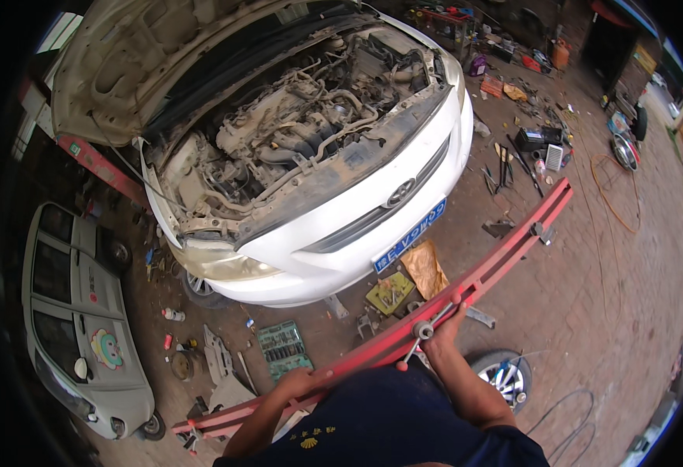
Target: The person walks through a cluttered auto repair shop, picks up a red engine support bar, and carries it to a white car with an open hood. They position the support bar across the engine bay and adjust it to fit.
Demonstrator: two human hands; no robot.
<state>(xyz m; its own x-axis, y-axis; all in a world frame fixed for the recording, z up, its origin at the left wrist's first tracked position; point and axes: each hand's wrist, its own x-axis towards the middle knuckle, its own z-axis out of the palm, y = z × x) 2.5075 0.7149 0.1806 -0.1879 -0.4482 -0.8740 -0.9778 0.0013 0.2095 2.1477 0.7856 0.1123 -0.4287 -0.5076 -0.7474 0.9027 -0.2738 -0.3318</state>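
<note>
I hold a long red metal beam [528,227] crosswise before my dark shirt, its right end higher in the picture. My left hand [296,384] is closed on its left part. My right hand [446,331] grips it right of centre, beside a steel threaded bolt and round fitting [424,331]. Clamp-like fittings sit near both ends of the beam. Beyond it stands a white car [333,210] with its hood up and engine exposed. An open green socket set [283,350], a yellow tray of parts [388,293] and brown paper [423,261] lie on the ground below the bumper.
A small grey van [84,311] stands at left, near a red lift post [100,167]. A loose wheel [497,381] lies by my right arm. Tools, a battery [532,138], a hose [606,202] and scattered parts are on the paved ground [621,327] at right.
</note>
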